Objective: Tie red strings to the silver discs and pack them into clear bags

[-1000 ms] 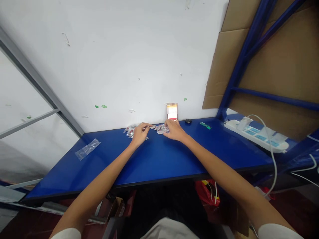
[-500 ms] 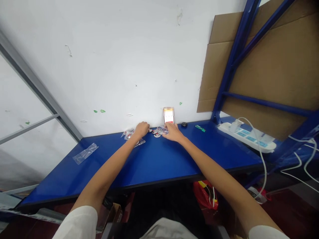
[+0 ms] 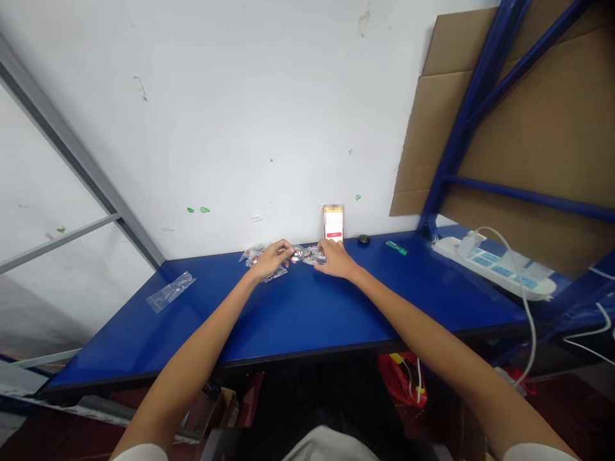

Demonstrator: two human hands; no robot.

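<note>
At the back of the blue table, my left hand [image 3: 271, 261] is closed, with thumb and fingertips pinched on the edge of a small round shiny disc [image 3: 298, 253] that has a dark and red middle. My right hand [image 3: 336, 259] is closed on a small clear plastic bag [image 3: 314, 255], which lies close to the disc's right side. Whether the disc touches the bag's mouth I cannot tell. Beneath and behind my left hand lies a pile of clear packets [image 3: 252, 256] with red and white bits showing; my fingers hide part of it.
A lit phone [image 3: 334, 225] leans on the wall behind my right hand. To its right lie a black round object [image 3: 364, 239] and a green item [image 3: 396, 248]. A clear bag [image 3: 171, 291] lies left on the blue table [image 3: 288, 320]. A white power strip [image 3: 494, 267] sits right.
My left hand has turned, and the shiny disc now shows at its fingertips. My right hand stays at the plastic bag. The whole view has shifted slightly.
</note>
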